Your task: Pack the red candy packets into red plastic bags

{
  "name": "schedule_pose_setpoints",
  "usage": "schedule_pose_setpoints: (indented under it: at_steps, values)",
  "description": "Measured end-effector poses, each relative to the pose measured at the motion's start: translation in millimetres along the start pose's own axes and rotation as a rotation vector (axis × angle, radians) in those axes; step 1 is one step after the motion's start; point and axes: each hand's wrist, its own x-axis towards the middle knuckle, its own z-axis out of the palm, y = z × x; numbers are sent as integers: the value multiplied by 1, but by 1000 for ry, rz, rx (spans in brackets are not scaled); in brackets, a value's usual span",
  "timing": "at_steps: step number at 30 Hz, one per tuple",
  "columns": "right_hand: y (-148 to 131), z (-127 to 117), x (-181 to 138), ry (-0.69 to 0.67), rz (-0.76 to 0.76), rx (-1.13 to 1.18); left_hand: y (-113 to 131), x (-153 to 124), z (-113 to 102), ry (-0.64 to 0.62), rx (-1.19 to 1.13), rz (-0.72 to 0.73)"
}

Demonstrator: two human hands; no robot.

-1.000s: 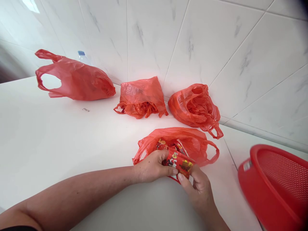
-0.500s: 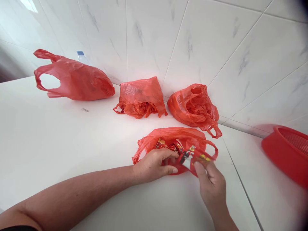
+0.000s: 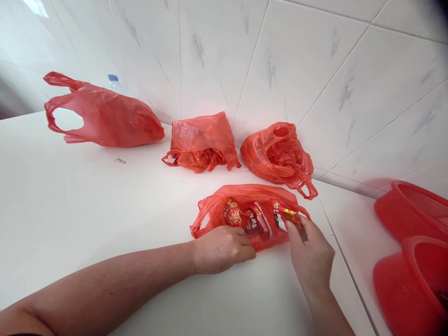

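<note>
An open red plastic bag (image 3: 257, 190) lies on the white table in front of me, with several wrapped snack packets (image 3: 259, 221) inside. My left hand (image 3: 224, 248) is closed on the near edge of the bag's mouth, its fingers curled over the film. At the bag's right end, my right hand (image 3: 311, 247) pinches a red snack packet (image 3: 283, 215) with yellow and white print. That packet is partly inside the mouth of the bag; its near end is hidden by my fingers.
Three more red plastic bags, a left one (image 3: 112, 116), a middle one (image 3: 203, 133) and a right one (image 3: 273, 154), rest along the tiled wall. A clear bottle (image 3: 115, 85) stands behind the left bag. Two red baskets (image 3: 395, 210) sit at the right. A small scrap (image 3: 120, 161) lies on the table.
My right hand has brought the snack packet down into the right side of the bag. My left hand's fingers have closed on the bag's near edge. A second red basket has come into view.
</note>
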Motion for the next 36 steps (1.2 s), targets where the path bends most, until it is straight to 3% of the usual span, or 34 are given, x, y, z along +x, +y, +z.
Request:
schedule_pose_setpoints:
  at_steps: [7,15,21,24,27,31,36]
  values:
    - [10,4,4,-24,146,24,2,-2,0,66,-24,40]
    - [21,14,-1,-243,-128,-166,5,-1,0,35,37,-1]
    - [35,23,-2,-281,-234,-227,2,0,4,62,98,7]
    - [39,26,-1,-273,-289,-243,-5,-1,3,192,150,-118]
    - [37,26,-2,-238,-309,-291,-14,-3,-1,285,146,-335]
    - [24,22,-4,-143,-324,-340,-23,-4,-1,318,90,-578]
    - [5,17,-9,-26,-470,-134,-24,-3,6,295,52,-675]
